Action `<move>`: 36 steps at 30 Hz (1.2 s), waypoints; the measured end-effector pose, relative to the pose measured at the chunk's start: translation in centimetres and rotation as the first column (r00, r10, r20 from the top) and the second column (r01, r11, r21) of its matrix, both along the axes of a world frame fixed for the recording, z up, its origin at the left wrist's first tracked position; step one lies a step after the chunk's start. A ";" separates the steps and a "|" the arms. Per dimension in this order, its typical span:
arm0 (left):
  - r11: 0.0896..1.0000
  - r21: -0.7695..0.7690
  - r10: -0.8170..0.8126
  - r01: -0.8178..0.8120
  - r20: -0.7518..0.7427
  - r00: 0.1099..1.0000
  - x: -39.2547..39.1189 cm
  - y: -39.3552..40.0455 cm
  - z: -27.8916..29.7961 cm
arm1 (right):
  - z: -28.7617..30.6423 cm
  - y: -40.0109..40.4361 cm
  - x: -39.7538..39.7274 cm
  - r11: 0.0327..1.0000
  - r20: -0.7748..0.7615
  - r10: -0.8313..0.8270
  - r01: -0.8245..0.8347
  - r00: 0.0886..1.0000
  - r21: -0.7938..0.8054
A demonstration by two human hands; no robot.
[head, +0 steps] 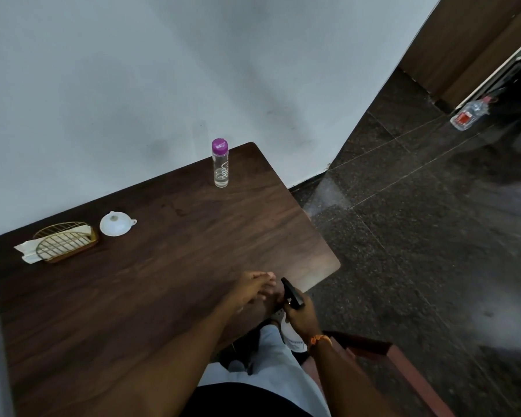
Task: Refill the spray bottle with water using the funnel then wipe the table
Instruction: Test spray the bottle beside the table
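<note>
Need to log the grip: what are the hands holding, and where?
Right hand grips the spray bottle around its neck, below the black trigger head. Left hand holds nothing.

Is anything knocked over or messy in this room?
Yes: a clear plastic bottle with a red label lies on its side on the dark stone floor. The white funnel sits mouth-down on the dark wooden table.

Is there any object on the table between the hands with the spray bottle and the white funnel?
Nothing visible. The spray bottle, held in the right hand by the near table edge, has bare wood up to the funnel. The napkin holder lies beyond the funnel.
</note>
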State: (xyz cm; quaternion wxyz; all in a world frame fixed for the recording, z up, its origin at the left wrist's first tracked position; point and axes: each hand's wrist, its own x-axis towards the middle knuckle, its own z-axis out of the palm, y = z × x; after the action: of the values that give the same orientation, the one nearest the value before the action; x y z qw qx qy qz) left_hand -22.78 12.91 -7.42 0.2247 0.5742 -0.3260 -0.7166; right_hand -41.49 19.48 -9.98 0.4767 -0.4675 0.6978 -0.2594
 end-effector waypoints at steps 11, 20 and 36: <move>0.919 0.339 0.257 -0.202 -0.126 0.958 -3.6 -0.6 -0.5 | 0.4 0.1 1.5 0.998 -0.013 -0.002 0.001 1.000 -0.055; 0.827 0.486 0.401 -0.282 -0.157 0.903 -4.6 0.2 -0.8 | 0.4 0.7 1.7 0.994 -0.007 -0.033 0.032 0.999 -0.107; 0.866 0.406 0.391 -0.292 -0.188 0.901 -8.5 2.2 -1.1 | 0.0 1.4 -0.4 0.980 -0.104 -0.196 0.190 0.975 -0.062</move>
State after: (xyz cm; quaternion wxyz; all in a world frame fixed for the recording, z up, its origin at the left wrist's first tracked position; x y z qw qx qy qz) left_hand -31.28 15.08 -8.50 0.2787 0.5543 -0.0452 -0.7830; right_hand -41.86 20.88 -9.95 0.3980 -0.4233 0.7581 -0.2962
